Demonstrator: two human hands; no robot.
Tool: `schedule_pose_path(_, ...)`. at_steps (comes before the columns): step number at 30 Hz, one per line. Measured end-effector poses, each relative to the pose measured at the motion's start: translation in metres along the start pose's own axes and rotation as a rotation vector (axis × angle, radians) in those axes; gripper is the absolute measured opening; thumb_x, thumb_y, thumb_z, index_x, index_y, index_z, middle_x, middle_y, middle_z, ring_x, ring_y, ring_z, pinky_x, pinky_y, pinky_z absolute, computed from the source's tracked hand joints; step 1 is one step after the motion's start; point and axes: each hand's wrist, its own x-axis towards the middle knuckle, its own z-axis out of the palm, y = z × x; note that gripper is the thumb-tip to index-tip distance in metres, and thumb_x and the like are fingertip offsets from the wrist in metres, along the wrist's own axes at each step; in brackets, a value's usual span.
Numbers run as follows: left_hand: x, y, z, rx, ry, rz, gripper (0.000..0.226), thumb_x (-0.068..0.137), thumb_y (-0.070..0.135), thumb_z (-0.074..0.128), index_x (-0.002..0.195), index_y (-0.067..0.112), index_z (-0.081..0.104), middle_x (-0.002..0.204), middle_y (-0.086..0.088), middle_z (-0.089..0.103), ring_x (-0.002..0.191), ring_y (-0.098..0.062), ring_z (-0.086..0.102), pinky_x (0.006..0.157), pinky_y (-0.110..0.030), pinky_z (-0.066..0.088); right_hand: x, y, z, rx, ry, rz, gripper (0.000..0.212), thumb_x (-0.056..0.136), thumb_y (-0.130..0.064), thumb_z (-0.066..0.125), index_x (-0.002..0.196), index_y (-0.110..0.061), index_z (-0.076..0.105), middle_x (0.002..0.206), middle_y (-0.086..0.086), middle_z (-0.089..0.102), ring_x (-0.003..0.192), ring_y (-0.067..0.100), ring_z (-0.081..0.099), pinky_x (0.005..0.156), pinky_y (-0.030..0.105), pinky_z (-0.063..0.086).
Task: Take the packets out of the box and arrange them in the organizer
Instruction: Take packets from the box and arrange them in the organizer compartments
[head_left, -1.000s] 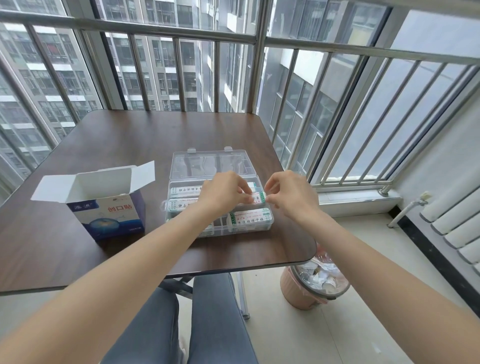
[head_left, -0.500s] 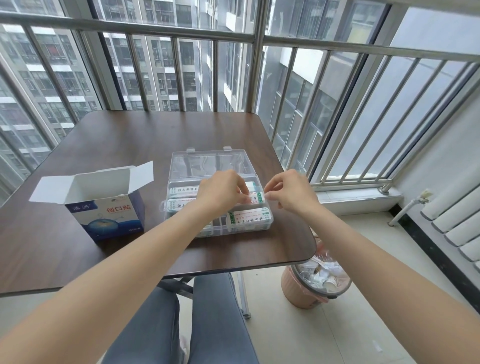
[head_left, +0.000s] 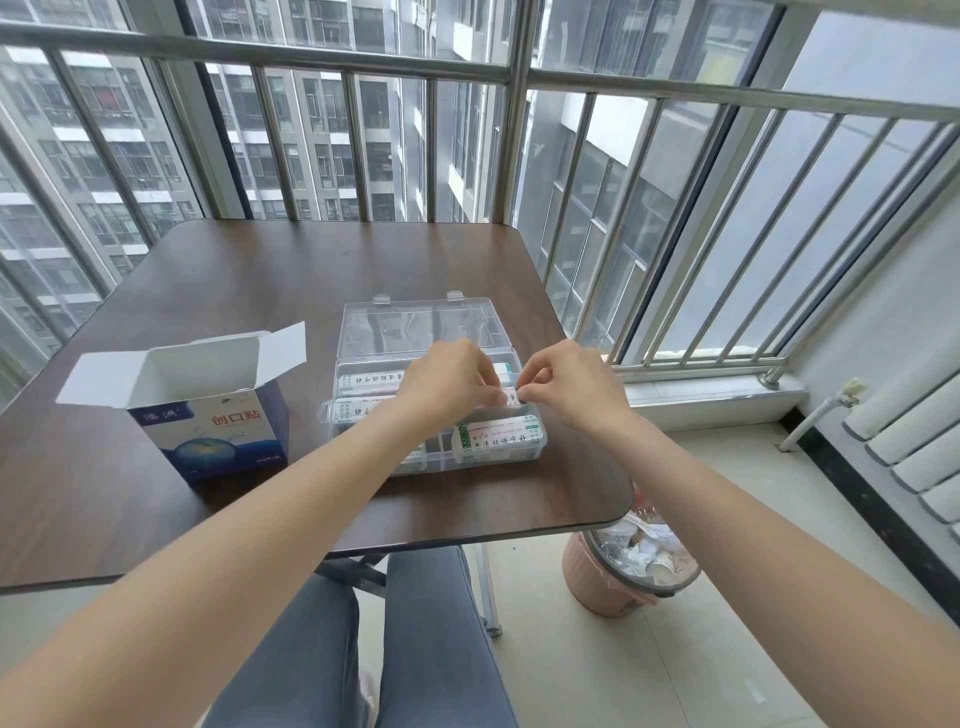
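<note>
- a strip of packets (head_left: 506, 397) is being pinched at both ends over the right middle compartment of the clear organizer (head_left: 439, 415), which sits on the brown table (head_left: 208, 291) with its lid folded back flat.
- the left hand (head_left: 447, 382) is curled over the strip from the left, with thumb and fingertips closed on it; the right hand (head_left: 566, 384) pinches the strip's right end between thumb and forefinger.
- the open blue-and-white box (head_left: 208, 410) stands just beside the organizer on its left, with flaps up; whether any packets remain inside cannot be told, as the interior is hidden.
- other packets are already laid in the compartments: two along the left side (head_left: 363, 382) and one in the near right compartment (head_left: 496, 436).
- the step in hand is judged to be seating this strip flat in its compartment.
- to do it well, the strip should be kept level and lined up with the dividers before it is lowered, so that no end is caught on a wall.
- both ends are best pressed down together, then released one at a time, so the strip is not sprung back up.
- the printed face should be left upward, to match the neighbouring packets.
- the organizer is light and could be nudged towards the near table edge; downward pressure is safer than a push.
</note>
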Motion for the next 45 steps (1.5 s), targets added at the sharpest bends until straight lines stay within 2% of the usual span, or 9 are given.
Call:
schedule_pose_path(4,0.001,-0.006,-0.010,-0.001,0.050,-0.004,0.021,0.081,0.019,0.073,0.098,0.007,0.072,0.098,-0.010,0.067,0.086,-0.023,0.059,0.080,-0.033,0.049,0.001,-0.003,-0.002,-0.038,-0.015,-0.007,0.006,0.080,-0.022,0.071,0.086,-0.023,0.071,0.081,-0.007,0.061,0.093,0.018,0.061,0.072,0.027,0.042)
schedule_pose_path(9,0.002,-0.009,-0.020,0.165,0.003,-0.082,0.017,0.079,0.027,0.075,0.086,0.011,0.072,0.076,-0.004,0.065,0.081,-0.022,0.060,0.067,-0.032,0.046,0.003,-0.005,-0.002,-0.063,-0.032,-0.008,0.005,0.080,-0.022,0.071,0.085,-0.022,0.071,0.083,-0.007,0.061,0.097,0.019,0.060,0.072,0.029,0.042)
schedule_pose_path(13,0.005,-0.010,-0.018,0.278,-0.043,-0.151,0.028,0.080,0.036,0.072,0.091,0.012,0.063,0.090,-0.006,0.064,0.089,-0.026,0.059,0.069,-0.032,0.044,0.003,-0.009,-0.002,-0.068,-0.012,-0.017,0.013,0.079,-0.031,0.073,0.087,-0.022,0.071,0.094,-0.004,0.064,0.101,0.019,0.058,0.076,0.031,0.043)
schedule_pose_path(21,0.005,-0.007,-0.018,0.250,-0.179,-0.256,0.041,0.088,0.038,0.063,0.063,0.014,0.041,0.064,0.000,0.046,0.075,-0.024,0.050,0.073,-0.032,0.038,0.006,-0.010,-0.001,-0.096,-0.024,-0.011,0.017,0.077,-0.029,0.074,0.092,-0.022,0.070,0.103,0.000,0.067,0.103,0.021,0.059,0.073,0.029,0.039)
schedule_pose_path(25,0.007,-0.003,-0.020,0.224,-0.235,-0.247,0.039,0.090,0.036,0.060,0.063,0.012,0.045,0.061,0.000,0.048,0.056,-0.013,0.043,0.057,-0.027,0.036,0.007,-0.010,0.000,-0.082,-0.053,-0.021,0.019,0.079,-0.026,0.072,0.098,-0.025,0.071,0.106,-0.002,0.064,0.108,0.020,0.057,0.075,0.028,0.038)
schedule_pose_path(32,0.005,-0.004,-0.021,0.164,-0.212,-0.240,0.042,0.090,0.032,0.060,0.059,0.009,0.043,0.055,-0.001,0.043,0.050,-0.013,0.039,0.047,-0.024,0.027,0.010,-0.009,0.003,-0.072,-0.083,-0.021,0.011,0.079,-0.031,0.072,0.089,-0.025,0.074,0.097,0.002,0.069,0.104,0.020,0.060,0.076,0.031,0.043)
schedule_pose_path(39,0.004,-0.006,-0.018,0.163,-0.156,-0.270,0.040,0.087,0.033,0.064,0.061,0.011,0.042,0.060,0.000,0.045,0.059,-0.018,0.043,0.072,-0.032,0.034,0.010,-0.012,0.000,-0.068,-0.101,-0.023,0.009,0.078,-0.029,0.072,0.086,-0.024,0.072,0.079,-0.005,0.058,0.091,0.019,0.057,0.071,0.029,0.039)
schedule_pose_path(42,0.000,-0.005,-0.019,0.162,-0.113,-0.263,0.041,0.085,0.035,0.065,0.062,0.012,0.041,0.062,0.000,0.046,0.070,-0.023,0.048,0.070,-0.031,0.037,0.009,-0.012,-0.002,-0.060,-0.099,-0.040,0.007,0.077,-0.026,0.073,0.084,-0.022,0.072,0.065,-0.013,0.047,0.080,0.017,0.051,0.067,0.028,0.038)
schedule_pose_path(45,-0.005,-0.005,-0.023,0.146,-0.057,-0.244,0.042,0.087,0.035,0.062,0.060,0.012,0.040,0.058,0.000,0.046,0.063,-0.020,0.048,0.062,-0.029,0.037,0.008,-0.013,-0.004,-0.029,-0.078,-0.057,0.013,0.080,-0.029,0.072,0.091,-0.022,0.070,0.071,-0.012,0.050,0.081,0.016,0.051,0.070,0.030,0.042)
